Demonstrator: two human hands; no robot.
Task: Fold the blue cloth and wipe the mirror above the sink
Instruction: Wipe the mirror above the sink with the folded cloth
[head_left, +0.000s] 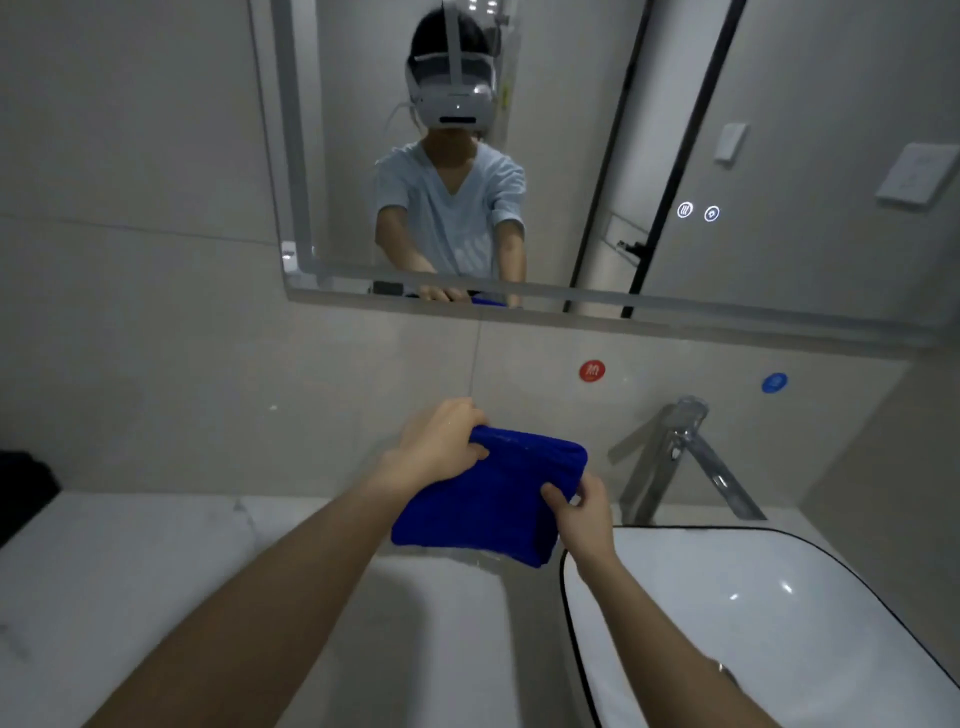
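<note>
Left hand (441, 448) and right hand (583, 519) each pinch the blue cloth (485, 512) (apparently folded).

Deep blue against pale grey.
I see a solid royal-blue cloth (488, 499); a glossy white sink (805, 597) edged with a thin black line; a silver tap (685, 457); one red sticker (592, 371) and one blue sticker (774, 383) on light grey wall tiles (156, 364); the table (130, 571) looks white, perhaps faintly grey-veined.
</note>
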